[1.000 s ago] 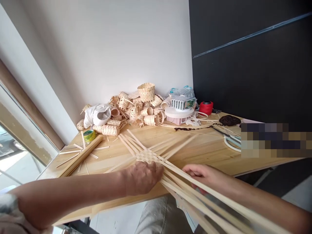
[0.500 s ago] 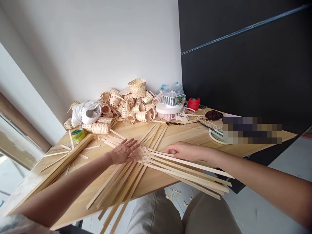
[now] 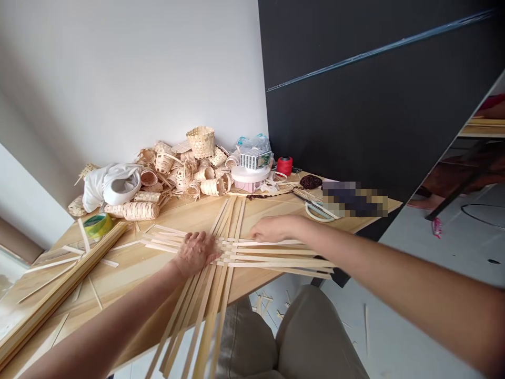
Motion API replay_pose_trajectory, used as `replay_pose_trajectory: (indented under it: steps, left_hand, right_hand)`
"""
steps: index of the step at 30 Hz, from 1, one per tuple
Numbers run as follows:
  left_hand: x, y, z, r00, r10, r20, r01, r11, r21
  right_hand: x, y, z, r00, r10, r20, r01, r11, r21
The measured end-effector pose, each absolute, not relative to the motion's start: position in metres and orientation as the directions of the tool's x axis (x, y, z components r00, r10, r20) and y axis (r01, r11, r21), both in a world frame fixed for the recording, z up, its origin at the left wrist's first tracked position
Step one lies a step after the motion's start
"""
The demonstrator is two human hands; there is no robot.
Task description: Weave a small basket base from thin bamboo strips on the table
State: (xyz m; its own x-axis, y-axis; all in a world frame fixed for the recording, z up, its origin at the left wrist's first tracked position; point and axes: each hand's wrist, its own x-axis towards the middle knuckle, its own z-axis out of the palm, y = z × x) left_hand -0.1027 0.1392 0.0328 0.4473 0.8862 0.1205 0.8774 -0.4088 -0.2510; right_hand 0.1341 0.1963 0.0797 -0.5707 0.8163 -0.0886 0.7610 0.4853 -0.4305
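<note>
A flat weave of pale bamboo strips [image 3: 226, 251] lies on the table, its long loose ends fanning out several ways. My left hand [image 3: 196, 252] rests palm down over the weave's left part, fingers slightly bent and thumb apart, hiding what is beneath. To the right of the weave, my right hand [image 3: 272, 229] has its fingers curled together at the uppermost right-pointing strip [image 3: 284, 242]. Its fingertips are partly hidden, but it appears to pinch that strip. Several crossing strips [image 3: 193, 321] hang over the table's front edge towards my knees.
Small woven baskets [image 3: 201, 142] are heaped by the wall, beside a white cloth item [image 3: 112, 184]. A tape roll [image 3: 97, 226] and a strip bundle [image 3: 59, 292] lie left. At the back right are red thread [image 3: 284, 166], dark cord [image 3: 311, 181] and scissors [image 3: 319, 211].
The view has turned right, so the table's things appear further left. My left hand's fingers, flatter before, are now more bent on the weave. My right hand is slightly closer to the weave.
</note>
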Motion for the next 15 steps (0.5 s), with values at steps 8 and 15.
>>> replay_pose_trajectory:
  steps: [8, 15]
  left_hand:
    - [-0.093, 0.14, 0.028, 0.428, 0.88, 0.206, 0.889, -0.369, -0.271]
    - [-0.099, 0.149, 0.015, 0.457, 0.861, 0.224, 0.888, -0.429, -0.164]
  right_hand:
    - [0.086, 0.174, 0.034, -0.346, 0.932, 0.106, 0.888, 0.362, -0.282]
    - [0.079, 0.169, 0.015, -0.272, 0.931, 0.243, 0.9, 0.335, -0.277]
